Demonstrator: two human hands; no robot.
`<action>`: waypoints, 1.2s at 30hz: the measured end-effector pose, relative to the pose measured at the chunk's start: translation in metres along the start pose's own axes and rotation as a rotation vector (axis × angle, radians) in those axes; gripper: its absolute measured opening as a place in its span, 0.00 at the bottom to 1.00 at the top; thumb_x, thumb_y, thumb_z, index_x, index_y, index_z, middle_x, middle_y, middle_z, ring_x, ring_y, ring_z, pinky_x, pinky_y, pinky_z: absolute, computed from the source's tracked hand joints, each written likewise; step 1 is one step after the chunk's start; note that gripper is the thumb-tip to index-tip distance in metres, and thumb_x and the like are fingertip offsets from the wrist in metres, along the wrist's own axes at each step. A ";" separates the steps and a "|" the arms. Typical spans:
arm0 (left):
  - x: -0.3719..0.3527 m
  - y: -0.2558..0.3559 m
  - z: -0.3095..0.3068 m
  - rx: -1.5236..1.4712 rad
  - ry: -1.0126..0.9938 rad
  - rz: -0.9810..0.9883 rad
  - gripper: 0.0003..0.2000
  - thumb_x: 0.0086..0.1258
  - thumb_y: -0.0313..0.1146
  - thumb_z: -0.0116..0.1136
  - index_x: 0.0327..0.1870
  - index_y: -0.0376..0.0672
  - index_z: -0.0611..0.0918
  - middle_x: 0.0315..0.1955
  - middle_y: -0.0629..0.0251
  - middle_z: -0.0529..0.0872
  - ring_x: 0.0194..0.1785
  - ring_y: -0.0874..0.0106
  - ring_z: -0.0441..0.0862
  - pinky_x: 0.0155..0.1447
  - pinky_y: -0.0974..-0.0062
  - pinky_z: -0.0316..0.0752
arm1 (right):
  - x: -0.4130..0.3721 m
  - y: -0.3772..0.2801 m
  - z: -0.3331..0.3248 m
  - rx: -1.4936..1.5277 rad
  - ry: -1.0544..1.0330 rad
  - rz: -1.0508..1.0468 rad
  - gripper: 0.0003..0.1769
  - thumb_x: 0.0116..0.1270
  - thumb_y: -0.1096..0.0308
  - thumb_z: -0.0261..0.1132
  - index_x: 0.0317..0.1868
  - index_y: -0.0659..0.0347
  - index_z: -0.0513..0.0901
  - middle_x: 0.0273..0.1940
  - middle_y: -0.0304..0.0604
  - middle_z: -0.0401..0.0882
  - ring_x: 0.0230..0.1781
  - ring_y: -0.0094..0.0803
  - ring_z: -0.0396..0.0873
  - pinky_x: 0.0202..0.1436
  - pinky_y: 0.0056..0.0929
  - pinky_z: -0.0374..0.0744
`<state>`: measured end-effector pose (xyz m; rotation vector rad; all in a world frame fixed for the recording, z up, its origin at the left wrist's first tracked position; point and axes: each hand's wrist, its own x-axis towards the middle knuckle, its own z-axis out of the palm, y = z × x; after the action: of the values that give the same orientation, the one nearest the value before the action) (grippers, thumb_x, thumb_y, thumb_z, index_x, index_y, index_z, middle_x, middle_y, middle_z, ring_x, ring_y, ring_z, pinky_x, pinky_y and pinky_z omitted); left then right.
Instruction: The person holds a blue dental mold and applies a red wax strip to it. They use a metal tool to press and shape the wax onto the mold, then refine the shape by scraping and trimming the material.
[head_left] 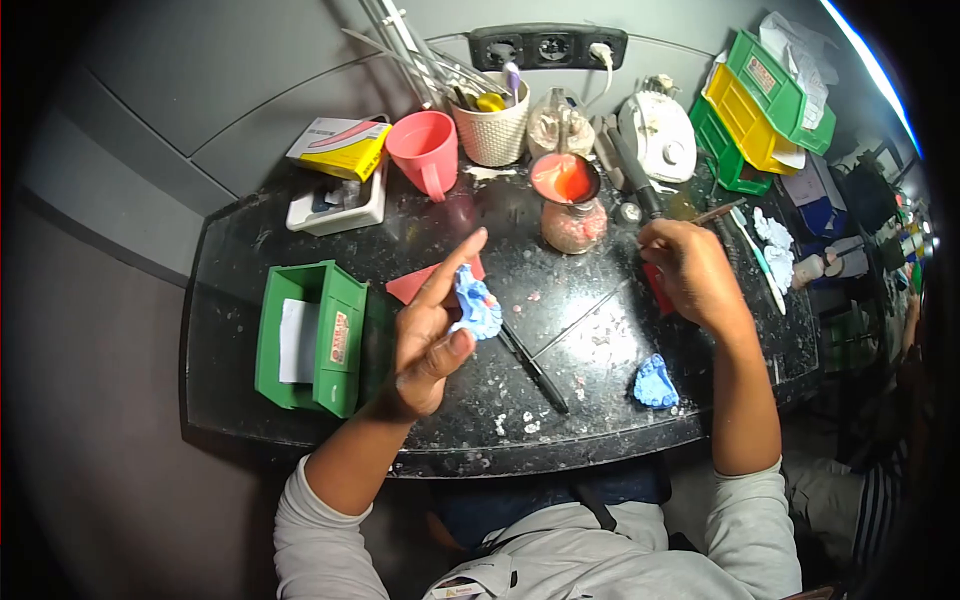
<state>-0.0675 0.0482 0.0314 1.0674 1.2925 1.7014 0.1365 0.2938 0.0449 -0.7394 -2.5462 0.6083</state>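
Head view: the left hand [425, 340] grips a lumpy blue dental cast [476, 305], raised over the speckled black table [590, 330]; the right hand [695, 270] is closed around a thin tool [725, 211] near a glass jar [573, 225].

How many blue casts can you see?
2: one blue cast in the left hand, another on the table near its front edge. Others may be hidden in clutter.
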 end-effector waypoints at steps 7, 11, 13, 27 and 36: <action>0.002 -0.003 -0.001 -0.011 0.014 0.025 0.56 0.64 0.65 0.62 0.80 0.28 0.53 0.43 0.64 0.79 0.33 0.81 0.71 0.35 0.84 0.64 | 0.000 -0.014 -0.006 -0.097 -0.076 -0.312 0.09 0.55 0.71 0.75 0.37 0.58 0.88 0.37 0.46 0.84 0.43 0.49 0.81 0.50 0.44 0.76; 0.003 -0.003 -0.003 -0.011 0.007 0.025 0.55 0.65 0.63 0.61 0.80 0.28 0.52 0.42 0.64 0.79 0.33 0.81 0.71 0.34 0.85 0.63 | -0.013 -0.029 0.014 -0.092 -0.403 -0.451 0.07 0.56 0.68 0.73 0.36 0.53 0.88 0.37 0.35 0.82 0.49 0.36 0.77 0.56 0.36 0.69; 0.003 -0.003 -0.003 -0.021 0.007 0.025 0.55 0.66 0.63 0.61 0.80 0.27 0.52 0.42 0.64 0.79 0.33 0.81 0.71 0.34 0.85 0.63 | -0.013 -0.031 0.016 -0.128 -0.416 -0.461 0.04 0.58 0.68 0.69 0.35 0.53 0.86 0.37 0.38 0.79 0.49 0.37 0.76 0.53 0.35 0.68; 0.044 -0.068 -0.032 -0.057 0.340 0.403 0.31 0.78 0.50 0.49 0.76 0.40 0.68 0.29 0.73 0.75 0.21 0.84 0.63 0.24 0.85 0.54 | -0.056 -0.038 -0.025 -0.012 0.114 -0.627 0.06 0.63 0.73 0.63 0.41 0.56 0.78 0.41 0.40 0.76 0.47 0.39 0.76 0.52 0.39 0.71; 0.063 -0.032 -0.035 0.206 0.733 0.417 0.26 0.81 0.48 0.44 0.71 0.42 0.75 0.28 0.75 0.75 0.21 0.85 0.61 0.25 0.85 0.52 | -0.297 -0.035 -0.198 0.058 0.358 -0.458 0.12 0.61 0.84 0.66 0.44 0.62 0.79 0.39 0.45 0.77 0.46 0.44 0.79 0.50 0.41 0.77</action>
<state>-0.1218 0.0998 0.0068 0.8915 1.8118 2.4596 0.4500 0.1526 0.1451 -0.2023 -2.2401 0.3551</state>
